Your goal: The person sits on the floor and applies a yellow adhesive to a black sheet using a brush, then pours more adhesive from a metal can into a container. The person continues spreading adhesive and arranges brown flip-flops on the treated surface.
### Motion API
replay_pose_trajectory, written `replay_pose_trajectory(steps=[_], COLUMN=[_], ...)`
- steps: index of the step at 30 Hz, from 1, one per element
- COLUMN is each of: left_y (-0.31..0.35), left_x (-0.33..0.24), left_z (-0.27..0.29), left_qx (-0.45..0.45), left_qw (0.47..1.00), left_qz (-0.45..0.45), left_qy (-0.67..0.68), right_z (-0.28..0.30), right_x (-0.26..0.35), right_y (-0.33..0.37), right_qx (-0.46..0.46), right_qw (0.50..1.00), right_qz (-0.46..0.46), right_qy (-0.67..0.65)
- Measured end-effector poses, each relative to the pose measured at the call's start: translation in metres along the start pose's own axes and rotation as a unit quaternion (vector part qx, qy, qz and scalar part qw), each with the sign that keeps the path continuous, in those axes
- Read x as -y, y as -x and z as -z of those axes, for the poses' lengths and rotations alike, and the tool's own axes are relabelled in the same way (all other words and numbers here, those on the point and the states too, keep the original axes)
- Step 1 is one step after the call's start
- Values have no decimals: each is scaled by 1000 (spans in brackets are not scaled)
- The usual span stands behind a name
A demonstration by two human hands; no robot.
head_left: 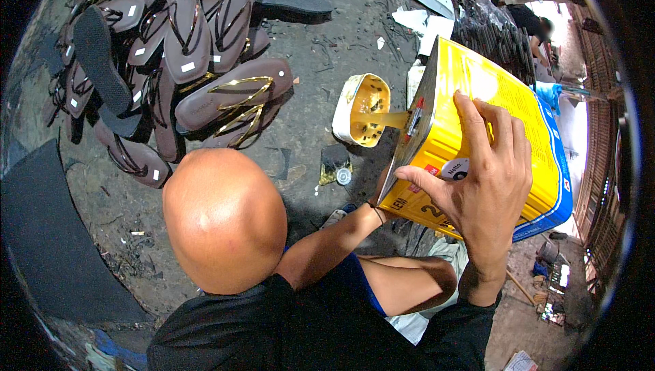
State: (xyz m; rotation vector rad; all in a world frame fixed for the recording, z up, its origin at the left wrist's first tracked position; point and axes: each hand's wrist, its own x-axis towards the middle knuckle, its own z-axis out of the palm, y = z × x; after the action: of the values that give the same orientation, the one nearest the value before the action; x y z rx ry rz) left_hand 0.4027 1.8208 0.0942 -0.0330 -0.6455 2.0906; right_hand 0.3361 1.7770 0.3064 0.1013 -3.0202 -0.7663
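Observation:
A large rectangular tin can (508, 166), yellow with a blue band, is tilted to the left. My right hand (484, 156) grips its near side, with thumb and fingers spread across the metal. My left hand (385, 183) reaches under the lower left edge and supports the can; its fingers are hidden behind it. From the opening a stream of yellowish liquid (385, 119) runs into a small white tub (341, 113). The tub's inside is coated yellow, with dark specks, and it holds some of the liquid.
Piled brown thong sandals (187, 30) cover the floor at the far left. A small clear bag (336, 164) lies near the tub. A black sheet (61, 248) is at the left. My bare knee (225, 221) rises beside the pile. Another person (529, 23) is at the far right.

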Motion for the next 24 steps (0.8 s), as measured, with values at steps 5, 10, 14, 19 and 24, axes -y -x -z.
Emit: replay_pose_trajectory(steps=[5, 10, 14, 19, 24], left_y=[-4, -6, -5, -5, -4], left_x=[4, 6, 7, 10, 12], left_z=[0, 0, 4, 7, 10], left_qx=[-1, -3, -7, -11, -18], left_qw=[1000, 1000, 1000, 1000, 1000], left_qz=[2, 3, 3, 7, 9], left_qy=[3, 2, 2, 3, 2], right_z=[1, 2, 2, -2, -2], right_x=[-1, 0, 0, -2, -1], right_y=[2, 2, 2, 3, 2], right_qx=[3, -2, -1, 5, 19], right_qw=[1000, 1000, 1000, 1000, 999], right_qz=[-5, -4, -4, -7, -13], right_qy=[13, 18, 18, 21, 29])
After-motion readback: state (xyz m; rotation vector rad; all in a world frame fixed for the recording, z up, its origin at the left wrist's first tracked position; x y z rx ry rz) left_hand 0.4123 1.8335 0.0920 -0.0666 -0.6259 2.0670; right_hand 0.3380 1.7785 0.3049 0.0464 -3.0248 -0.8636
